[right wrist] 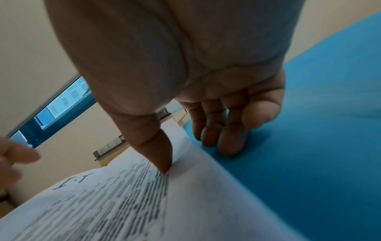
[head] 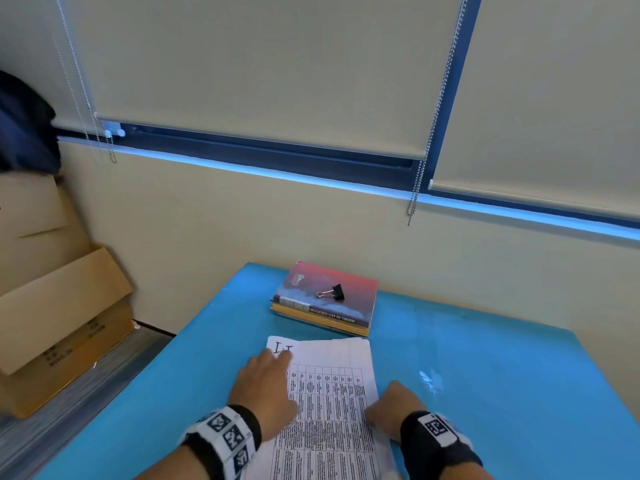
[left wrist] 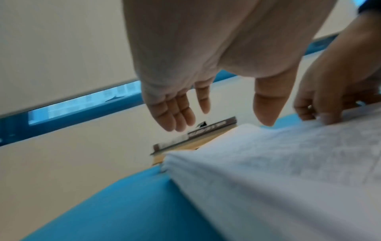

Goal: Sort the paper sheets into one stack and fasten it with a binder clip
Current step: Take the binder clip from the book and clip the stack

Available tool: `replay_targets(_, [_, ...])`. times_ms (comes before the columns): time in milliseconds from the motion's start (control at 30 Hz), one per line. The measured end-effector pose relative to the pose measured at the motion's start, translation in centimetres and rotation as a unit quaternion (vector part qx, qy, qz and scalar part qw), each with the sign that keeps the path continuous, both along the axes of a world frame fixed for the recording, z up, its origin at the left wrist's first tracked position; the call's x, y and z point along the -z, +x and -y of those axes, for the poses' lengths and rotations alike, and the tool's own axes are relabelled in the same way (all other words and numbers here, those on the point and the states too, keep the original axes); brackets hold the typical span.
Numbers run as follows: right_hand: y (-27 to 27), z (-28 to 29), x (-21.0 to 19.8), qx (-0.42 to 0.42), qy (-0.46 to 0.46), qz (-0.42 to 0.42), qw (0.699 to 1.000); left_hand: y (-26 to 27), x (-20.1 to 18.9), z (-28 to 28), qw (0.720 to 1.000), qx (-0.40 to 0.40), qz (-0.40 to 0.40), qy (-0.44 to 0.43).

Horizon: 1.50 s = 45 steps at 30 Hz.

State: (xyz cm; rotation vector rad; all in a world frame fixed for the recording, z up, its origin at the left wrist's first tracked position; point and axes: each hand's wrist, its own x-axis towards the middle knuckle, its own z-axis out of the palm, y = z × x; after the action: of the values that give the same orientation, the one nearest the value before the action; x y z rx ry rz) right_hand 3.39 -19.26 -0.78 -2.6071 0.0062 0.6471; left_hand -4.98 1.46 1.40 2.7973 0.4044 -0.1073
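Note:
A stack of printed paper sheets [head: 329, 407] lies on the blue table [head: 485, 393], right in front of me. My left hand [head: 268, 375] is spread over the stack's far left part; its straight fingers [left wrist: 177, 114] reach toward the top left corner. My right hand [head: 389, 407] holds the right edge, thumb [right wrist: 158, 150] pressing on the top sheet and curled fingers [right wrist: 224, 140] on the table against the side. A black binder clip [head: 332, 292] lies untouched on two stacked books [head: 346, 306] beyond the paper.
The table's far edge meets a beige wall under roller blinds, and a bead chain [head: 415, 188] hangs down there. Cardboard boxes [head: 59, 306] are piled on the floor to the left. Bare blue tabletop stretches right of the paper.

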Motion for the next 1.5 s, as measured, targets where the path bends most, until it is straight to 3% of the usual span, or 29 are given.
replay_targets(67, [0.3, 0.1, -0.5, 0.003, 0.004, 0.002, 1.0, 0.4, -0.7, 1.9, 0.996, 0.092, -0.01, 0.008])
replay_targets(133, [1.0, 0.1, -1.2, -0.01, -0.007, 0.019, 1.0, 1.0, -0.4, 3.0, 0.984, 0.156, -0.083, 0.016])
replay_targets(267, [3.4, -1.2, -3.4, -0.066, -0.064, 0.083, 0.992, 2.1, 1.1, 3.4, 0.956, 0.224, -0.187, 0.034])
replay_targets(500, [9.4, -7.5, -5.1, -0.15, -0.08, 0.199, 0.965, 3.4, 3.2, 2.5, 0.949, 0.251, -0.189, 0.013])
replay_targets(767, [14.5, -12.3, -2.8, -0.224, -0.161, 0.276, 0.921, 4.0, 3.9, 2.4, 0.956, 0.25, -0.152, 0.012])
replay_targets(1167, [14.1, -11.1, -3.1, -0.281, -0.223, 0.283, 0.889, 3.6, 3.8, 2.6, 0.961, 0.235, -0.147, -0.01])
replay_targets(1333, [12.5, -10.1, -3.7, -0.328, -0.27, 0.321, 0.847, 3.5, 3.3, 2.7, 0.959, 0.231, -0.163, -0.022])
replay_targets(1500, [11.2, -8.9, -3.0, -0.332, -0.282, 0.346, 0.831, 3.6, 3.0, 2.7, 0.956, 0.233, -0.177, -0.016])
